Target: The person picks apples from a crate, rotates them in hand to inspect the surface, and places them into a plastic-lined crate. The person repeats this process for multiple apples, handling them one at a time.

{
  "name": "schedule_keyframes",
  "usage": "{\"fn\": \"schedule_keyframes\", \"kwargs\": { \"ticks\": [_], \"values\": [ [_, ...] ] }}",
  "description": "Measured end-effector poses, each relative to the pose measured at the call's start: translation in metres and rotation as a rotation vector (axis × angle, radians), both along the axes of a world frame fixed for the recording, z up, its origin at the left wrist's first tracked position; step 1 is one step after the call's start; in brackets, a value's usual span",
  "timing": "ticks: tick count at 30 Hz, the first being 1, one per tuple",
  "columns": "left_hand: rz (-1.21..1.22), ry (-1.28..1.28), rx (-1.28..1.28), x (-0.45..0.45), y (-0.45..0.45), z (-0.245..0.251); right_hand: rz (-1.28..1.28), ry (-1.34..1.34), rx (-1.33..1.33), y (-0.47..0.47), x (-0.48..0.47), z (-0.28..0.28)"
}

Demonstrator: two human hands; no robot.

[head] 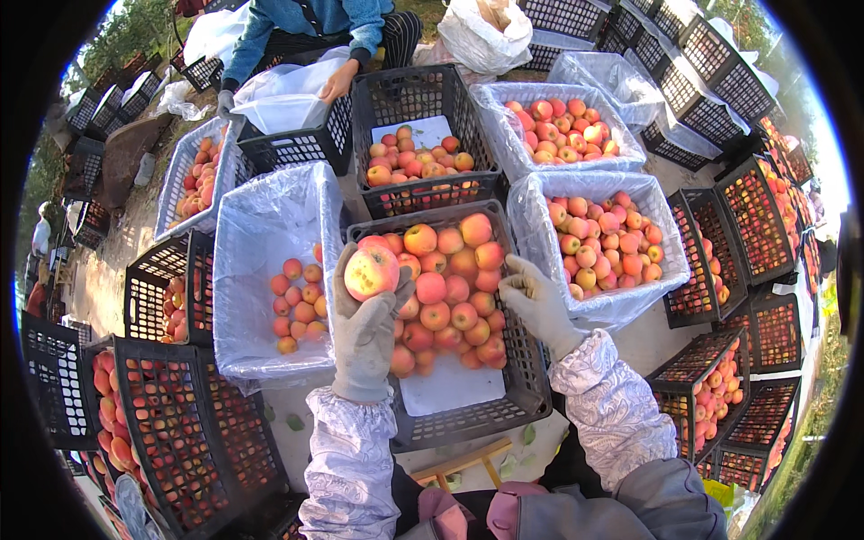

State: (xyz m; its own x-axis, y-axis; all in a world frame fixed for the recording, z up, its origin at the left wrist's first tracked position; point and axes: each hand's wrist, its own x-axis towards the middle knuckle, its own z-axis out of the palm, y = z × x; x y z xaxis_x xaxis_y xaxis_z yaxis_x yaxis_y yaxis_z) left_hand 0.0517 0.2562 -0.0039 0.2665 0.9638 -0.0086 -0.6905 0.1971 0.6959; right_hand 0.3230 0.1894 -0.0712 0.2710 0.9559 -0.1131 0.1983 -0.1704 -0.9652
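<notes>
My left hand (368, 331), in a grey work glove, holds a red and yellow apple (371, 272) with brownish blemishes on its pale side. It is raised over the left edge of a black plastic crate (472, 422) that stands in front of me. Many apples (435, 316) fill the far part of this crate, and a white liner sheet (452, 385) shows at its near end. My right hand (536, 297), gloved too, hovers by the crate's right rim with loosely curled fingers. No apple shows in it, but its inner side is partly hidden.
Left of my crate stands a plastic-lined crate (270, 351) with some apples; fuller lined crates (597, 317) (499, 152) are on the right. Another black crate (432, 185) adjoins mine at the far side. Across, a person's hand (339, 81) touches a crate liner (283, 111). Stacked crates (196, 432) flank me.
</notes>
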Motion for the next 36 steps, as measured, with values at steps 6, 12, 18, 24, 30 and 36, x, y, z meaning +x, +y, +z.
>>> {"fn": "schedule_keyframes", "kwargs": {
  "ticks": [6, 12, 18, 24, 30, 36],
  "values": [
    [0.021, -0.176, -0.226, -0.021, 0.002, -0.026, 0.795, -0.494, -0.381, 0.001, -0.059, 0.056],
    [0.077, -0.100, -0.261, -0.037, -0.005, -0.018, 0.375, 0.080, 0.161, 0.073, -0.105, 0.159],
    [0.271, 0.137, -0.034, -0.036, -0.010, 0.013, 0.485, -0.019, 0.113, 0.042, -0.114, 0.168],
    [0.331, 0.241, 0.177, -0.043, -0.018, 0.025, 0.480, -0.119, -0.032, 0.001, -0.103, 0.123],
    [0.265, 0.318, 0.243, -0.041, -0.017, 0.023, 0.445, -0.163, -0.059, -0.018, -0.095, 0.105],
    [0.041, -0.089, 0.042, -0.036, -0.020, 0.033, 0.421, -0.132, -0.015, -0.027, -0.081, 0.086]
  ]
}}
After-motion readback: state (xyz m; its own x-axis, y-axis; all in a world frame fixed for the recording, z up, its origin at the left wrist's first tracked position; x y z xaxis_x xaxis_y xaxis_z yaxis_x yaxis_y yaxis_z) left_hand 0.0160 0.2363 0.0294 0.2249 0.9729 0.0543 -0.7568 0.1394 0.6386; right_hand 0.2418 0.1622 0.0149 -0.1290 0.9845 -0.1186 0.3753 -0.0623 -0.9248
